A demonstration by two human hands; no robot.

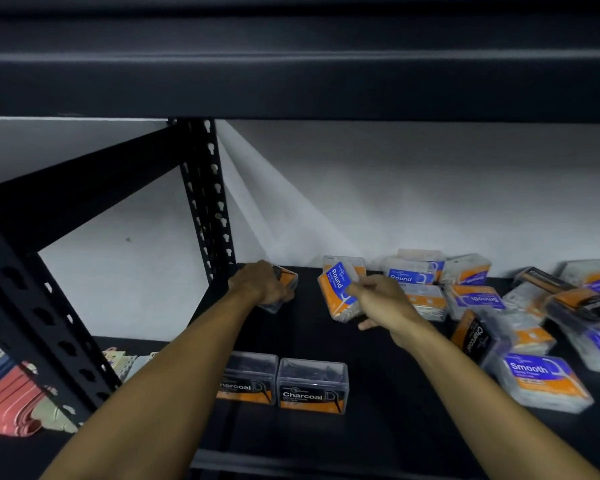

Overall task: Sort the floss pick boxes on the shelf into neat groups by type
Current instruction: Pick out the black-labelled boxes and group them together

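Holding a Round box (340,292) in my right grip (381,303), left grip (267,284) closing over an orange box (286,277) at ten o'clock; the tilted Round box is risking slipping.

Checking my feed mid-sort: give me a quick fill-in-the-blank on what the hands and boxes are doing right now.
1. The right hand holds a box labelled ____.
2. The two boxes at the shelf's front edge are both labelled ____.
3. The left hand grips a box near the shelf's ____ post.
4. The unsorted pile lies on the person's ____ side.

Missing words: Round; Charcoal; upright; right
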